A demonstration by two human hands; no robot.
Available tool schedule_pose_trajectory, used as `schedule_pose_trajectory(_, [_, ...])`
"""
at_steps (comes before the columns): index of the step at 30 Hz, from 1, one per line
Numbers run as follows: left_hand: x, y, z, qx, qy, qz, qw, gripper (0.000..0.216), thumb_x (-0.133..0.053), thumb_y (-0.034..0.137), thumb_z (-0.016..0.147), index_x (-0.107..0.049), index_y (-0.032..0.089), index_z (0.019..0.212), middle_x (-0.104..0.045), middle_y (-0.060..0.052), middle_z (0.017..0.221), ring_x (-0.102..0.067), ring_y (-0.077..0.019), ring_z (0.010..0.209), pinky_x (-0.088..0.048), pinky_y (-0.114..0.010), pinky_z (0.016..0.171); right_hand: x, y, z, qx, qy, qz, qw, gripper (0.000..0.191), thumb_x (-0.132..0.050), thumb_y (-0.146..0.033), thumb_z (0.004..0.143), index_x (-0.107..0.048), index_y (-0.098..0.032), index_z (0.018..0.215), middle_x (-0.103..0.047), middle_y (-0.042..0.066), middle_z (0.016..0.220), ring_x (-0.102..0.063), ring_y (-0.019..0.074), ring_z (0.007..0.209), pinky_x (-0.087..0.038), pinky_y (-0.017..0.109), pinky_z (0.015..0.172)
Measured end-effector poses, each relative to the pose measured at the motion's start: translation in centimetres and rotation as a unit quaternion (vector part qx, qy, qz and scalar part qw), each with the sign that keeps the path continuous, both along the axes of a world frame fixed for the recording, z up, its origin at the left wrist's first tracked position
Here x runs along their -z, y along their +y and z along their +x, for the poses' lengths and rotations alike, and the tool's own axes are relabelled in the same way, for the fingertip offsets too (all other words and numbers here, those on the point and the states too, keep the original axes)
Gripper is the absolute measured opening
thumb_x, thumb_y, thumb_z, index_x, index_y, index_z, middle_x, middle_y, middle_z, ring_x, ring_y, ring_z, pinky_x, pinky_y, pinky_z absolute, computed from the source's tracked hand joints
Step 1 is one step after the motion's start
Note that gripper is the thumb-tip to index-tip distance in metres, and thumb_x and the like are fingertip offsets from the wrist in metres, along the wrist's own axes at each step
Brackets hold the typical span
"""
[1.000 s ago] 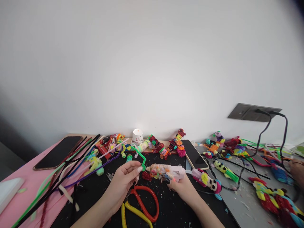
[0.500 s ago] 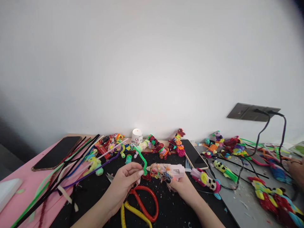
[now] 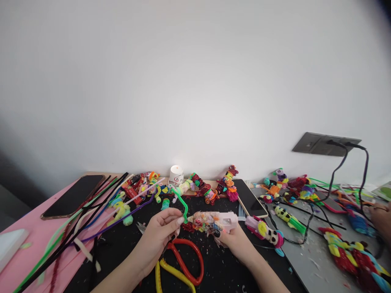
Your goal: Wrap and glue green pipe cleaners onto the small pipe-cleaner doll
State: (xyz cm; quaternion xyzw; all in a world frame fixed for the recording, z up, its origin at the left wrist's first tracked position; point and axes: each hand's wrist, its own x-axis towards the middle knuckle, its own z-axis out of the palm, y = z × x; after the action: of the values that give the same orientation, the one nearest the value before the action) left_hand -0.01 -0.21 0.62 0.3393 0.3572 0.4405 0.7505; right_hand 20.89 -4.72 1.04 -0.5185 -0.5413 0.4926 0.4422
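A bent green pipe cleaner (image 3: 184, 204) is pinched between the thumb and fingers of my left hand (image 3: 168, 228). My right hand (image 3: 230, 236) is closed around a pale pink hot glue gun (image 3: 227, 220), its front crusted with coloured fuzz and dried glue. The gun's nozzle points left, close to the lower end of the pipe cleaner; I cannot tell if they touch. Below my hands lie scissors with red handles (image 3: 200, 260), beside a yellow-handled tool (image 3: 177, 274). A dark red sparkly piece (image 3: 187, 226) sits just behind the nozzle.
Loose pipe cleaners (image 3: 65, 228) and a dark phone (image 3: 73, 196) lie on the pink surface at left. Fuzzy figures (image 3: 210, 191) and a paper cup (image 3: 176, 175) stand along the wall. Another phone (image 3: 250, 198), black cords (image 3: 365, 175) and another person's hand (image 3: 380, 217) are at right.
The glue gun has shifted slightly, its nozzle a little farther from the green pipe cleaner's bend. The pipe cleaner has tilted a little; both hands keep their hold.
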Motion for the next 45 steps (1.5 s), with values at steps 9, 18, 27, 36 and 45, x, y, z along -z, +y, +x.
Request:
schedule_pose_trajectory(9, [-0.3,0.1,0.1,-0.017,-0.005,-0.007,1.000,0.028,-0.083,0.028,0.057,-0.066,0.016,0.076,-0.057,0.005,0.061,-0.047,-0.0037,0.051,-0.038,-0.016,0.053,-0.3,-0.1,-0.3,-0.030,0.002,0.010,1.000,0.043,-0.069,-0.055,0.067,-0.068,-0.017,0.086,-0.058,0.000,0.059,-0.049,0.0137,0.053,-0.048,0.026,0.056])
schedule_pose_trajectory(18, [0.1,0.5,-0.3,-0.070,0.003,-0.004,0.998,0.026,-0.081,0.026,0.061,-0.067,0.016,0.081,-0.057,0.005,0.061,-0.048,-0.0047,0.054,-0.038,-0.016,0.054,-0.7,-0.2,-0.3,-0.020,-0.022,0.032,0.999,0.031,-0.068,-0.037,0.073,-0.069,-0.018,0.098,-0.070,0.009,0.092,-0.063,0.0254,0.087,-0.048,0.041,0.085])
schedule_pose_trajectory(27, [-0.6,0.5,-0.3,-0.087,0.163,0.104,0.977,0.021,-0.076,0.031,0.065,-0.068,0.017,0.077,-0.064,0.001,0.064,-0.052,-0.0109,0.055,-0.041,-0.022,0.056,-0.1,0.3,0.5,0.045,-0.344,0.156,0.925,0.036,-0.050,-0.013,0.073,-0.057,-0.020,0.108,-0.064,0.006,0.101,-0.059,0.0220,0.089,-0.041,0.033,0.080])
schedule_pose_trajectory(36, [-0.1,-0.3,-0.2,-0.011,0.268,0.221,0.938,0.011,-0.066,0.029,0.074,-0.068,0.020,0.078,-0.062,0.000,0.062,-0.056,-0.0162,0.060,-0.043,-0.025,0.059,0.4,0.0,0.1,0.061,-0.514,0.150,0.842,0.060,-0.047,-0.006,0.063,-0.053,-0.025,0.119,-0.062,0.006,0.106,-0.051,0.0265,0.100,-0.029,0.044,0.090])
schedule_pose_trajectory(45, [-1.0,-1.1,-0.1,0.066,0.306,0.351,0.883,0.014,-0.060,0.024,0.080,-0.073,0.024,0.075,-0.070,-0.005,0.076,-0.063,-0.0213,0.073,-0.045,-0.027,0.070,-1.1,-0.9,-0.2,0.042,-0.369,0.232,0.899,0.036,-0.049,-0.019,0.079,-0.053,-0.023,0.115,-0.057,0.007,0.107,-0.049,0.0258,0.102,-0.035,0.040,0.087])
